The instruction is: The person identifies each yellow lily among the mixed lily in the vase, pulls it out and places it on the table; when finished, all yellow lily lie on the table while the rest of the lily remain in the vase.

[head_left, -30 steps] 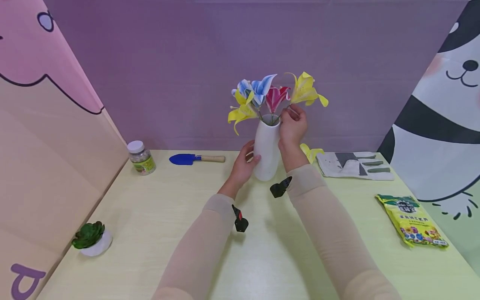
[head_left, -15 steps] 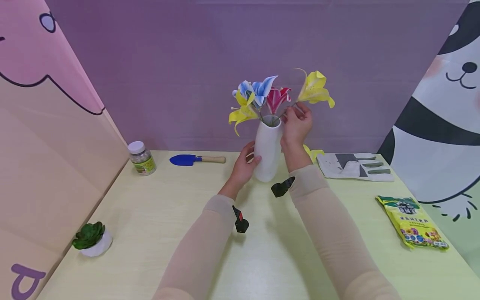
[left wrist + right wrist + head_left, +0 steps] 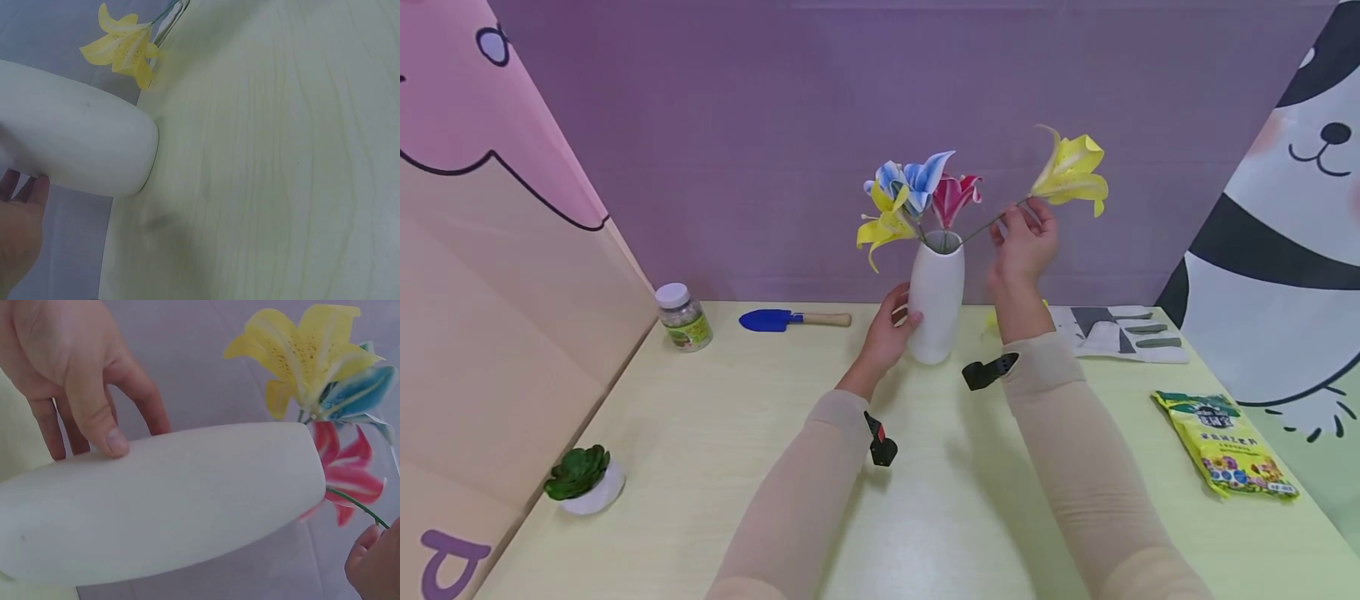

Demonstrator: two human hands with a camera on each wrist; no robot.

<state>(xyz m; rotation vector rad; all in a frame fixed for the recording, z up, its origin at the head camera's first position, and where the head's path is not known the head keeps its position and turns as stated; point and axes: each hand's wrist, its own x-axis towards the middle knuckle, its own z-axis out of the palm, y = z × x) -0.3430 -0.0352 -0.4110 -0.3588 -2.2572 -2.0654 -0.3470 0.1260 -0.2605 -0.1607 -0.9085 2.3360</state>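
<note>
Right hand pinching lily stem, angled clear of vase mouth | left hand curled round vase, steadying upright on table

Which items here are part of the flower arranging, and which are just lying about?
In use: tall white ceramic vase, gripped by left hand; yellow lily stem, pinched by right hand.

Lying about: blue trowel, lidded jar, grey-white gloves, yellow seed packet, potted succulent.
</note>
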